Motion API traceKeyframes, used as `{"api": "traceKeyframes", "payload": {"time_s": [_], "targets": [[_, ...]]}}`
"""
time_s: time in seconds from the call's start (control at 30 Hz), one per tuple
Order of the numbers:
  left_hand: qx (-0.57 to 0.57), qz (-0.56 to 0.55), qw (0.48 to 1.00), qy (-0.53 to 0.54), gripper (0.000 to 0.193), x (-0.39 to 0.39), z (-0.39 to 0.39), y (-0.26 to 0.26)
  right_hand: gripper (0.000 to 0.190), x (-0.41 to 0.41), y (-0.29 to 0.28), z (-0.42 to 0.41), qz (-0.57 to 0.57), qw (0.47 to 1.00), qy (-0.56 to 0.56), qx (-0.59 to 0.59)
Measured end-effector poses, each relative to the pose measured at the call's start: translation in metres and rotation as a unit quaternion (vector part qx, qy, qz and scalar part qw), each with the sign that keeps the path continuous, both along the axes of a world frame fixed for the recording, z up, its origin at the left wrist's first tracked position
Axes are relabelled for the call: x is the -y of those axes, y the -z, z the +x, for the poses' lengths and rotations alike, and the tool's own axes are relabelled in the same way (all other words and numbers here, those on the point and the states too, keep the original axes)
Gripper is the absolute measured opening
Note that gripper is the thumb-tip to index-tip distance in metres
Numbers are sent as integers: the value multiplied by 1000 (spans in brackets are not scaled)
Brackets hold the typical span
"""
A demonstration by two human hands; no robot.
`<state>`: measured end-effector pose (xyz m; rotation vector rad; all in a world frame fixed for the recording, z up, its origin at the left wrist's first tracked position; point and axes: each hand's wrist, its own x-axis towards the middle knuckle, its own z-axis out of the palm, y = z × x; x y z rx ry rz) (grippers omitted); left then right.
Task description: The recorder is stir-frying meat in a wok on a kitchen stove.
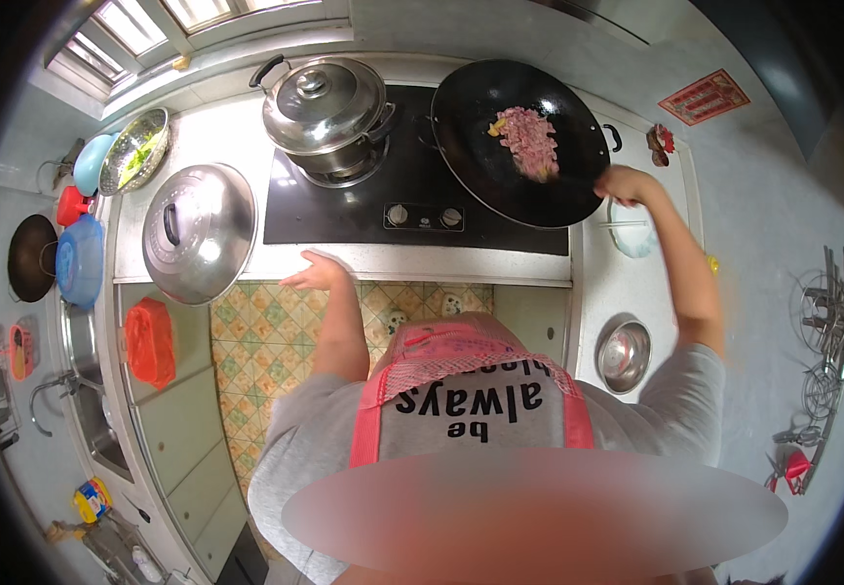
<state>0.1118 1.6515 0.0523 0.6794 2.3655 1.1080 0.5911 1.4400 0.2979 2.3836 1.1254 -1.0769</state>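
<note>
On the right of the hob sits a black wok holding pink chopped meat with some yellow pieces. My right hand is at the wok's right rim, fingers curled around what seems to be a dark cooking utensil. That utensil is blurred and hard to make out against the black pan, and the meat's lower end is blurred too. My left hand hovers by the counter's front edge, empty with fingers apart. Near it, a domed steel lid rests on the counter.
A lidded steel pot stands on the left burner. Greens lie in a steel colander at far left. Right of the wok are a pale bowl with chopsticks across it and a steel bowl. A red plastic bag hangs at left.
</note>
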Motion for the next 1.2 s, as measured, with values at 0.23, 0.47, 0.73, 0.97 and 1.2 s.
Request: {"api": "traceKeyframes", "payload": {"time_s": [0.23,0.47,0.73,0.97,1.2], "targets": [[0,11,1000,-4,90,-1,-5,3,30,-23,1,2,195,977,61,64],[-20,16,1000,-10,89,-2,-7,9,25,21,-22,42,62,985,-79,144],[5,29,1000,1,89,-3,2,6,34,11,94,63,326,918,-66,215],[-12,16,1000,-15,89,-1,-11,12,36,-9,18,-8,278,888,-115,348],[27,5,1000,-16,90,-2,-1,2,36,24,13,77,92,993,64,19]]}}
